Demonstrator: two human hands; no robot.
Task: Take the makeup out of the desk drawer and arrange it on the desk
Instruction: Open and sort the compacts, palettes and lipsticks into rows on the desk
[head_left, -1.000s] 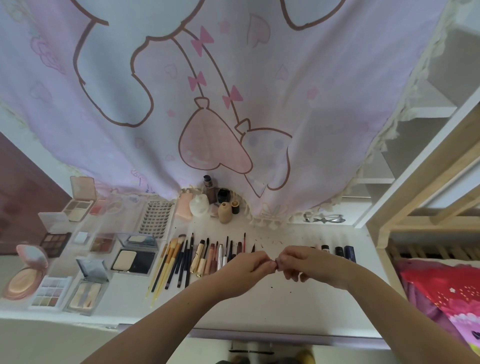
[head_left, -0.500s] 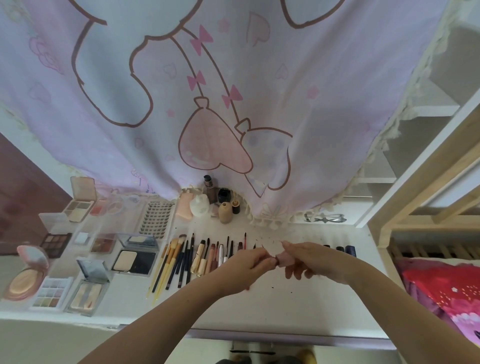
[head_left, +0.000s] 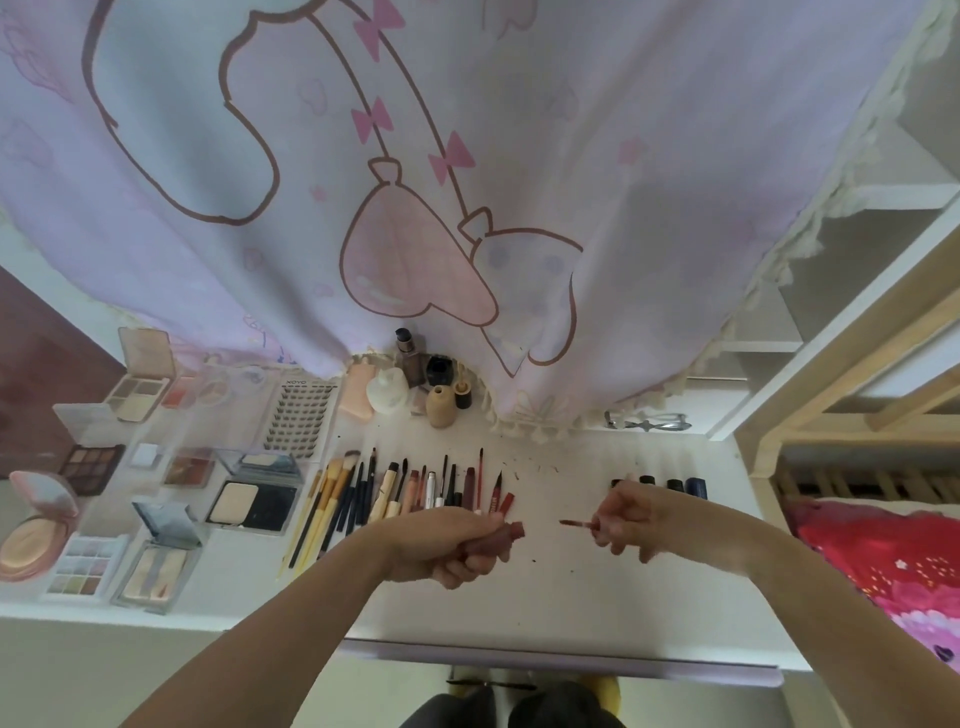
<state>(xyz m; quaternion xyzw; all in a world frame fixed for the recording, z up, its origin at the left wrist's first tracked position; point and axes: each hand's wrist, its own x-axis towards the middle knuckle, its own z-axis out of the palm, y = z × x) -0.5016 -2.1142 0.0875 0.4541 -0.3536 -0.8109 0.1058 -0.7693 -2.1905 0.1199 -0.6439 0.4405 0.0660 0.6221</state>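
Above the white desk, my left hand grips a dark pink lip gloss tube whose open end points right. My right hand pinches its cap with the wand applicator, the red tip pointing left at the tube. A small gap separates wand and tube. A row of brushes, pencils and lip products lies side by side behind my left hand. Several open palettes and compacts cover the desk's left part.
Small bottles stand at the back under a hanging pink curtain. Several dark-capped tubes lie behind my right hand. An eyelash curler rests at the back right. A wooden bed frame and red bedding are at the right.
My hands were together on the closed lip gloss; they have pulled apart, the right drawing the wand out of the tube to the right.
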